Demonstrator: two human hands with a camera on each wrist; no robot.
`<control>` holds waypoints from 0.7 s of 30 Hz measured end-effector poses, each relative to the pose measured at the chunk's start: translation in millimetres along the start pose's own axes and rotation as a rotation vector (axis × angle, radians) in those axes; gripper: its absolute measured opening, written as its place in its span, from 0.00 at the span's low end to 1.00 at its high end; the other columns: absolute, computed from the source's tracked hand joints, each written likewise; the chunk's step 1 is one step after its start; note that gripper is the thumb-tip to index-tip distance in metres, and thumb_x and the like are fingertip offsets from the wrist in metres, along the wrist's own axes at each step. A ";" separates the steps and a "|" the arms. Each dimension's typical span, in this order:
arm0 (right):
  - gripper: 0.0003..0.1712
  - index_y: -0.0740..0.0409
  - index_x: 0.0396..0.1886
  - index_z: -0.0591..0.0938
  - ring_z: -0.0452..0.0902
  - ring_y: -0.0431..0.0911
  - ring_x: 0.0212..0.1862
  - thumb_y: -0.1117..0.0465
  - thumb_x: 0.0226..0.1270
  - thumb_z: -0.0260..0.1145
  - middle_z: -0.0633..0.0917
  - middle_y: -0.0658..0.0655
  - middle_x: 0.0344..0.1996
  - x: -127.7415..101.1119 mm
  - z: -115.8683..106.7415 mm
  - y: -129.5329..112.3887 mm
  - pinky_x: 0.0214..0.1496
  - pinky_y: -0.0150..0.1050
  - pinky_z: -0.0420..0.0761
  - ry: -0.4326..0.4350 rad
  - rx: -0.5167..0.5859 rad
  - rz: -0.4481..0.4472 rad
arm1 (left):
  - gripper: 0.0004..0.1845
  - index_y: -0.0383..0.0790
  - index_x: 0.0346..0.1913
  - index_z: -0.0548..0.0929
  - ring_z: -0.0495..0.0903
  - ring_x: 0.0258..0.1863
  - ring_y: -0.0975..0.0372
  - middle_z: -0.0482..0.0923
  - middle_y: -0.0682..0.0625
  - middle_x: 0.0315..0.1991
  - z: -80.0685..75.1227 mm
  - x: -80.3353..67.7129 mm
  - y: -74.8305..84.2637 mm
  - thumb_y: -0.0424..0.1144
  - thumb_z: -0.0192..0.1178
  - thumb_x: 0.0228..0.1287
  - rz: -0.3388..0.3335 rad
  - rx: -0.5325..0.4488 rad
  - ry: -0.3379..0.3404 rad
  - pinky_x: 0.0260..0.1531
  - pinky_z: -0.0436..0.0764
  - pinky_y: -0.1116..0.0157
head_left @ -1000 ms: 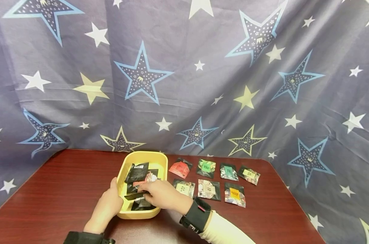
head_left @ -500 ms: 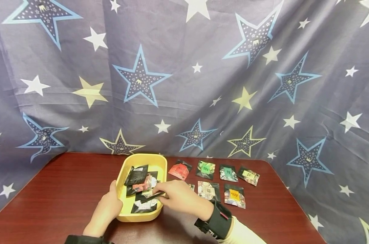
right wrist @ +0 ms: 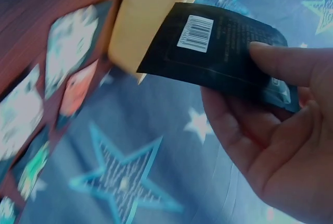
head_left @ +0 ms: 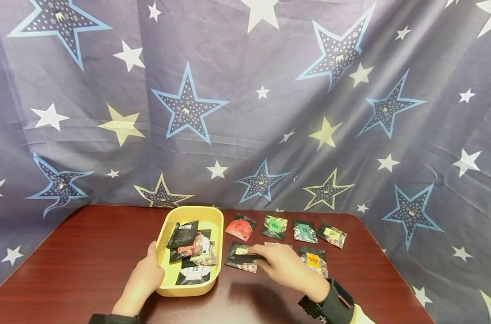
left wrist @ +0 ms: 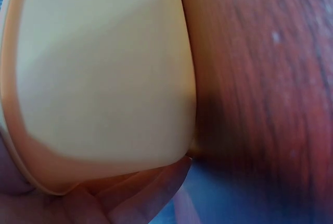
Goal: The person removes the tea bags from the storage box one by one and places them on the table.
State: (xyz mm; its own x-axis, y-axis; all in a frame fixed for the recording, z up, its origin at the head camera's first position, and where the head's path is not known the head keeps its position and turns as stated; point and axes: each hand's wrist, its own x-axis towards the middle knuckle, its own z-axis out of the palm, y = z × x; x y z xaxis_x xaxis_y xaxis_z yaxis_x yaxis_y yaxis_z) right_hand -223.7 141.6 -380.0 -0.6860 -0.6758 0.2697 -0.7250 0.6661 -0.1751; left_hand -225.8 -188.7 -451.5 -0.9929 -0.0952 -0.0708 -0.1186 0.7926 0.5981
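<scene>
Leaving the yellow bin (head_left: 186, 291), the right grip (head_left: 284, 264) pinches a black barcoded packet (right wrist: 218, 54) above the counter (head_left: 87, 270), taking the unloading one packet further; the left grip (head_left: 144, 273) clasps the bin's side.

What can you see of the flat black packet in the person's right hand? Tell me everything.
The flat, rectangular black packet looks like thin film, slightly glossy. Its visible face carries a white printed barcode and fine print too faint to read. Slightly bent and tilted, it is held in the person's right hand, thumb on the barcode side, fingers beneath. In the head view it is right of the yellow plastic-looking tub.
</scene>
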 end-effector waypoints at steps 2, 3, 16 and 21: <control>0.14 0.50 0.48 0.81 0.80 0.38 0.34 0.62 0.62 0.63 0.86 0.48 0.37 -10.6 -4.3 10.3 0.34 0.33 0.77 -0.006 -0.008 0.038 | 0.39 0.19 0.67 0.43 0.75 0.30 0.50 0.74 0.22 0.42 0.8 -0.7 -0.1 0.26 0.45 0.51 0.001 -0.005 -0.003 0.30 0.73 0.54; 0.15 0.51 0.49 0.81 0.80 0.38 0.33 0.62 0.62 0.62 0.86 0.49 0.37 -15.8 -6.1 15.9 0.32 0.33 0.76 -0.014 -0.007 0.068 | 0.39 0.19 0.67 0.43 0.75 0.30 0.50 0.74 0.22 0.42 0.9 -1.1 -0.3 0.26 0.45 0.51 0.003 -0.005 -0.001 0.30 0.73 0.54; 0.24 0.56 0.52 0.79 0.80 0.49 0.33 0.72 0.52 0.64 0.85 0.54 0.33 -64.0 -21.3 82.4 0.31 0.44 0.75 -0.055 -0.185 0.477 | 0.39 0.20 0.67 0.43 0.75 0.30 0.50 0.74 0.22 0.42 -0.4 -1.3 -0.1 0.27 0.44 0.52 0.001 -0.004 0.013 0.30 0.73 0.53; 0.26 0.61 0.54 0.78 0.80 0.56 0.41 0.74 0.50 0.61 0.84 0.62 0.43 -85.7 -23.3 114.4 0.32 0.48 0.76 -0.087 -0.188 0.589 | 0.38 0.21 0.68 0.43 0.74 0.30 0.51 0.74 0.23 0.43 1.0 -0.9 0.9 0.27 0.44 0.53 -0.008 -0.003 0.015 0.31 0.73 0.53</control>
State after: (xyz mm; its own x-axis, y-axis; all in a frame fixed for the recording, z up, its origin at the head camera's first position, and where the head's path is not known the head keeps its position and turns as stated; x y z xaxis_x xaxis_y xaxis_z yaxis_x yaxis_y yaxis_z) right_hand -246.4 283.0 -401.2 -0.9755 -0.1962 0.0993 -0.2059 0.9736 -0.0989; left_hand -225.1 -187.3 -451.6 -0.9918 -0.1108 -0.0632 -0.1265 0.7898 0.6002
